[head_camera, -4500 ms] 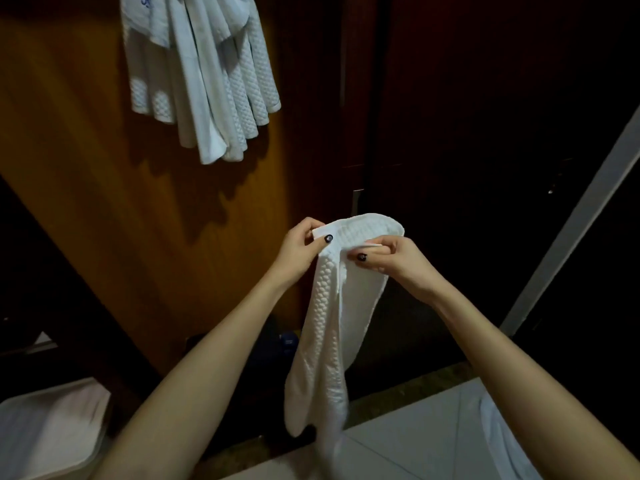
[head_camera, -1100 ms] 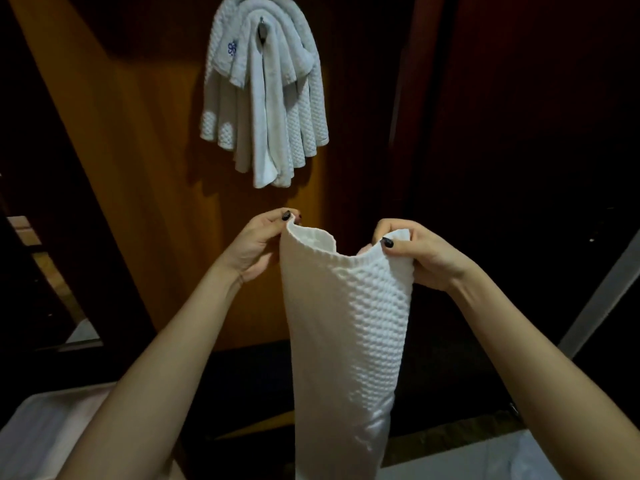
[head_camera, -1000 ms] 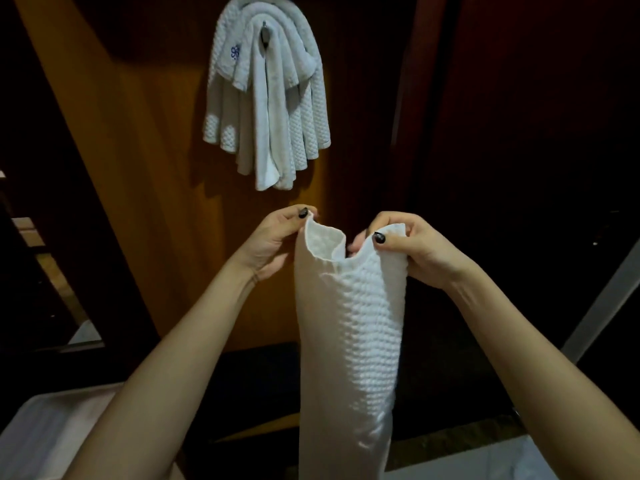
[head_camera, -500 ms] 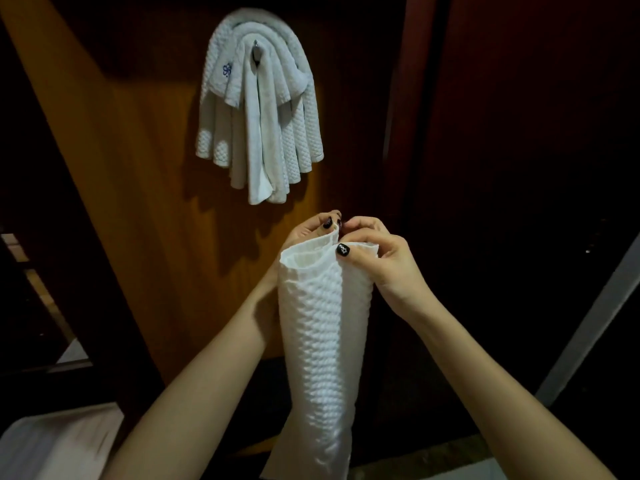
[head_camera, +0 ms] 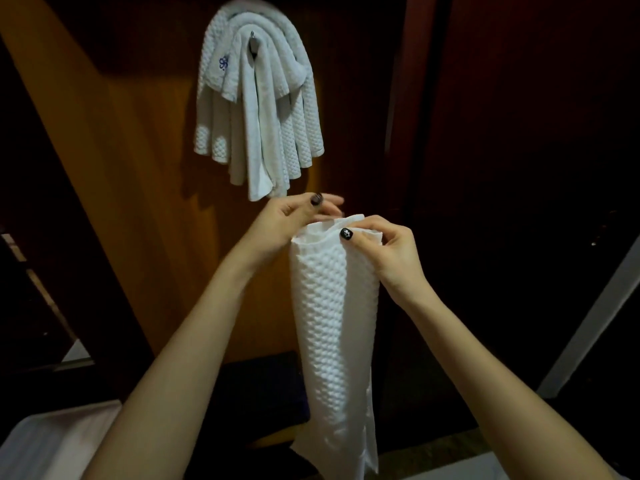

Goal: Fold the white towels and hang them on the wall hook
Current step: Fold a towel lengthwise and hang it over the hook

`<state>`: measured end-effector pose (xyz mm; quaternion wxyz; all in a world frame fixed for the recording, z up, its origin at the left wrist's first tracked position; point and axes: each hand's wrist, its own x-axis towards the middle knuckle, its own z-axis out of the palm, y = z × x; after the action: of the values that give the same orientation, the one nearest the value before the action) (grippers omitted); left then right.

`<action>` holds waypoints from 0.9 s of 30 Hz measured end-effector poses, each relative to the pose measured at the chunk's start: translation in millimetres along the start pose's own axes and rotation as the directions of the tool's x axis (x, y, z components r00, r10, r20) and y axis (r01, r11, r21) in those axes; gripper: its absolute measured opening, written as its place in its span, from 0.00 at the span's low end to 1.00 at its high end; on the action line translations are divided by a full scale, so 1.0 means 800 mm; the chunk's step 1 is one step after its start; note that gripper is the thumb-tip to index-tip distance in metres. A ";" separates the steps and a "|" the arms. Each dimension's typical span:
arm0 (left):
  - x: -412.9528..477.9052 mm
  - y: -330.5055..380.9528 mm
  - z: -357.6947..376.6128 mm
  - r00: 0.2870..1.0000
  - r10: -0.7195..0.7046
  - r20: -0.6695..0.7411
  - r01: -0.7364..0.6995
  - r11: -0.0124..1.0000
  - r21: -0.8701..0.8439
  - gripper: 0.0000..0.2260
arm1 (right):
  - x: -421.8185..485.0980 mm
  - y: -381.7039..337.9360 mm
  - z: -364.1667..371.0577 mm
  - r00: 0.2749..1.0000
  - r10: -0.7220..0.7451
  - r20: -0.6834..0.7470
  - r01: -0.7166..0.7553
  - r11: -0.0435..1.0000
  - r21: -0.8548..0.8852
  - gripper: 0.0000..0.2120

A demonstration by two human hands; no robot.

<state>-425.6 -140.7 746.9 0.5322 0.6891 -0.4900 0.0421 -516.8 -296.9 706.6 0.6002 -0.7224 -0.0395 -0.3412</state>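
1. While the panel (head_camera: 138, 209) fills the view, hung towels (head_camera: 225, 109) drape down it from above.
2. The towel (head_camera: 332, 323) hangs as a long folded strip just below them; square its top edges before lifting.
3. The right hand (head_camera: 393, 258) pinches the top edge, thumb in front; the left hand (head_camera: 284, 226) sits at the back edge, blurred, so I cannot tell whether it grips.
4. The hook (head_camera: 252, 38) barely shows; aim the strip's middle over it.
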 end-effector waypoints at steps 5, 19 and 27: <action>0.002 0.012 -0.011 0.985 0.027 0.170 -0.074 0.958 0.277 0.12 | 0.008 -0.003 -0.002 0.999 -0.019 -0.039 0.017 0.998 -0.066 0.03; 0.007 0.003 0.032 0.969 0.248 0.020 -0.240 0.915 0.325 0.05 | 0.002 -0.022 -0.039 0.992 0.071 0.108 -0.077 0.996 0.053 0.08; 0.008 0.020 0.019 0.959 0.258 0.117 -0.282 0.909 0.308 0.04 | 0.006 -0.036 -0.052 0.995 0.013 0.101 -0.015 1.000 0.018 0.09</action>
<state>-440.8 -156.0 754.7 0.3832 0.6934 -0.5863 0.1692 -545.7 -327.9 735.4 0.6063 -0.7334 -0.0679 -0.2998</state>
